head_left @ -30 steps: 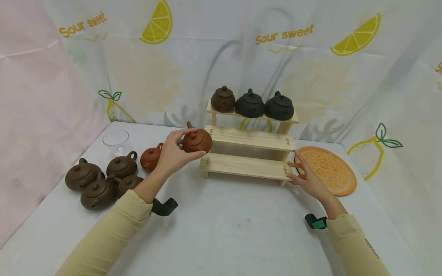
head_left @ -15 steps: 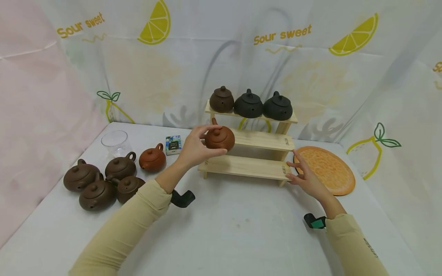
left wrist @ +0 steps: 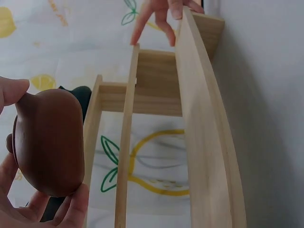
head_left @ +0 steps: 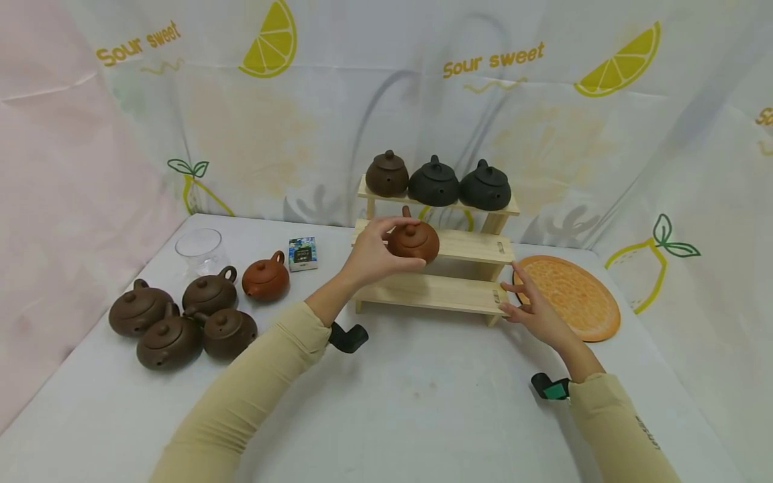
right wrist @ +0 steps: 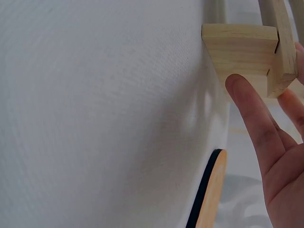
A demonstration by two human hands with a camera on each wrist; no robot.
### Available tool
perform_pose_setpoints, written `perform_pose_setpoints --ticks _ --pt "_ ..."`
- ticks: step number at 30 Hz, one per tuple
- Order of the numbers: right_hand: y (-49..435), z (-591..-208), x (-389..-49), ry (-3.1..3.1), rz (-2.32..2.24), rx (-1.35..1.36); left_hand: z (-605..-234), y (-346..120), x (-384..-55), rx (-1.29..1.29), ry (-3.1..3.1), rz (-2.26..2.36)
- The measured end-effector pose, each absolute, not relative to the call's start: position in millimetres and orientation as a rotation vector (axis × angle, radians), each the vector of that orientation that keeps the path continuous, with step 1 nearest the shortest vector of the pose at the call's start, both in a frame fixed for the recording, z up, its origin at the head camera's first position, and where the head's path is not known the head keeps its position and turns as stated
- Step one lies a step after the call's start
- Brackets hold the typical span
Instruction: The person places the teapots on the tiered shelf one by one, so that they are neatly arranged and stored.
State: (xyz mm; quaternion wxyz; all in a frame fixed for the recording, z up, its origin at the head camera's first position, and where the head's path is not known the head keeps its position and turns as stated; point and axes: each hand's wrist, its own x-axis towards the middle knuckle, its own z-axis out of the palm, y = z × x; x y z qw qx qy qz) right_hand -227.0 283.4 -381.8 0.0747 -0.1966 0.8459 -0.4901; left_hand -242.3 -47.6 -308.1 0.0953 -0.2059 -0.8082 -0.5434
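My left hand (head_left: pixel 376 256) grips a small reddish-brown teapot (head_left: pixel 415 244) between thumb and fingers. It holds the pot before the middle tier of a wooden three-tier stand (head_left: pixel 429 294). In the left wrist view the teapot (left wrist: pixel 54 142) is apart from the boards. At the stand's right end, my right hand (head_left: pixel 539 315) touches the wood with spread, fairly straight fingers. The right wrist view has its thumb (right wrist: pixel 247 97) near the end of the lowest tier. A brown teapot (head_left: pixel 388 176) and two black teapots, one central (head_left: pixel 434 184) and one rightmost (head_left: pixel 486 187), stand on the top tier.
Several dark brown teapots (head_left: pixel 170 343) cluster at the left, beside an orange-brown teapot (head_left: pixel 266 278). Behind them stand a clear glass (head_left: pixel 199 251) and a small patterned box (head_left: pixel 302 253). A round pizza-like board (head_left: pixel 570 295) lies right of the stand.
My left hand has carried the reddish-brown teapot rightward, from the stand's left end to in front of the middle tier. The small box has come into sight. My right hand has stayed put.
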Motion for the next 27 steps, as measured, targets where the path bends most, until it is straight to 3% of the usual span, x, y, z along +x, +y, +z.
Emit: perform_pose_setpoints --ticks 27 --pt "284.7 -380.1 -228.5 2.521 -1.467 -0.572 -310.6 28.6 -288.0 -0.742 -2.539 -1.658"
